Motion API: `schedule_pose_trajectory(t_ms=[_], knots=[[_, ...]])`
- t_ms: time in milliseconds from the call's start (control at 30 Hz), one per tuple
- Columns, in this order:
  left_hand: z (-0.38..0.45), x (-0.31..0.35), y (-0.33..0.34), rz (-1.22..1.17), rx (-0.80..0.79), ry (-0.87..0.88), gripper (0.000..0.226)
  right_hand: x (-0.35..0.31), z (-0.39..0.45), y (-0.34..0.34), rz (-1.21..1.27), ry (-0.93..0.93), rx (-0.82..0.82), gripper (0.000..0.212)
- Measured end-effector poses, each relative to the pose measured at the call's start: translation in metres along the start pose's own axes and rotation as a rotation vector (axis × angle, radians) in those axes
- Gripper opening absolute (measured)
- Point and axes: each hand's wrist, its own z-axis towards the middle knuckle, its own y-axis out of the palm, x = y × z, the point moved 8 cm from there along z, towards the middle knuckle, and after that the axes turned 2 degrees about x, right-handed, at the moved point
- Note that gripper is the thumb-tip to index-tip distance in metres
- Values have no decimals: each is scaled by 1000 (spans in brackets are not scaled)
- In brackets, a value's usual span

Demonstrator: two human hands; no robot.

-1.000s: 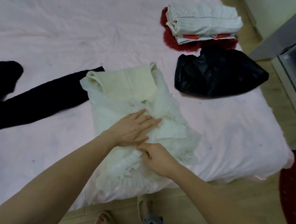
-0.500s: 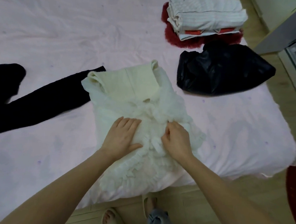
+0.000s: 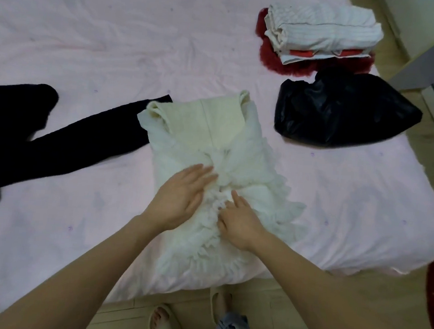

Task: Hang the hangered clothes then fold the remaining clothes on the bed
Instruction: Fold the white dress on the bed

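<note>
Dress: a white ruffled dress (image 3: 210, 169) lies on the near part of the bed (image 3: 116, 41), its frilled hem reaching the bed's front edge; a cream bodice panel shows at the far end, with gauzy fabric folded in from both sides over the middle.
Left hand: the left hand (image 3: 183, 195) lies flat on the dress's left half, palm down, fingers straight and together, pointing up and to the right — pressing, not gripping. The forearm comes in from the lower left.
Right hand: the right hand (image 3: 237, 222) rests on the ruffles just right of the left hand, thumb raised, fingers bent down into the frills; whether they pinch the fabric I cannot tell. The forearm enters from the lower right.
Black garment: a long black garment (image 3: 71, 144) lies spread to the left, its end touching or tucked under the dress's far left corner.
Black bundle: a shiny black bundle (image 3: 343, 111) sits to the right of the dress, apart from it.
Folded pile: a white striped folded piece (image 3: 323, 25) lies on top of red-trimmed items — all of it on a fuzzy red piece (image 3: 294, 67) just beyond the black bundle.
Floor: slippered feet (image 3: 161, 319) stand at the bed's front edge.
</note>
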Motion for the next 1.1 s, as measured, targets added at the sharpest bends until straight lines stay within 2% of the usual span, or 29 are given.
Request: schedule_pose_trajectory(t_ms=[33, 100, 167, 233, 300, 367, 467, 500, 533, 600, 667, 733, 767, 867, 967, 1100], knots=[[-2, 2, 15, 101, -168, 96, 54, 1, 0, -1, -3, -19, -42, 45], [-11, -8, 38, 212, -453, 114, 79, 6, 0, -14, 67, 2, -67, 41], [-10, -17, 44, 208, -553, 30, 97, 17, 5, -58, 108, 65, 125, 33], [3, -16, 37, 211, -507, -65, 98, 23, 18, -113, 90, 78, 381, 27], [18, -15, 31, 350, -457, -138, 88, 19, 50, -150, 41, -26, 488, 27], [30, -8, 29, 490, -446, -149, 63, 15, 94, -170, -41, -127, 481, 38], [35, 3, 26, 520, -364, -110, 36, 20, 159, -180, -182, -121, 379, 56], [34, -1, 27, 541, -334, -83, 36, 23, 178, -179, -239, -105, 320, 64], [32, -4, 29, 567, -279, -57, 47, 28, 194, -178, -296, -89, 268, 75], [24, -4, 34, 529, -254, 14, 81, 36, 214, -176, -353, -48, 205, 97], [18, 8, 31, 525, -220, 181, 94, 40, 223, -177, -346, -26, 193, 104], [19, 14, 29, 563, -194, 294, 86, 38, 229, -178, -364, -17, 204, 92], [19, 11, 32, 591, -218, 297, 81, 34, 229, -178, -384, -21, 218, 82], [18, -6, 51, 613, -387, 197, 75, 25, 220, -188, -389, -43, 289, 53], [16, -27, 69, 574, -554, 44, 71, 21, 194, -200, -347, -87, 341, 32], [17, -26, 73, 560, -570, -24, 61, 8, 136, -212, -292, -152, 410, 17]])
